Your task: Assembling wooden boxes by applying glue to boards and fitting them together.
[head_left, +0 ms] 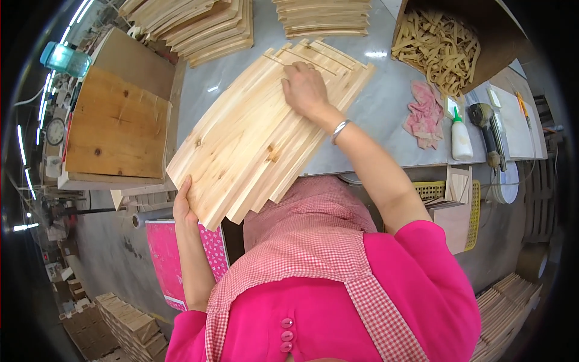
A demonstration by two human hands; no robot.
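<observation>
A fanned stack of pale wooden panels lies slantwise across the worktable's front edge, its near corner jutting toward me. Knots show in the grain, and narrow grooves run across the far ends. My left hand grips the near left corner, thumb on top and the other fingers hidden beneath. At the far end, my right hand rests on the top panel with its fingers bent near a groove; their tips are partly hidden. A metal bangle circles that wrist.
More panel stacks stand at the back. A box of tan rubber bands, a pink rag, a glue bottle and a dark power tool sit to the right. A wooden box stands left.
</observation>
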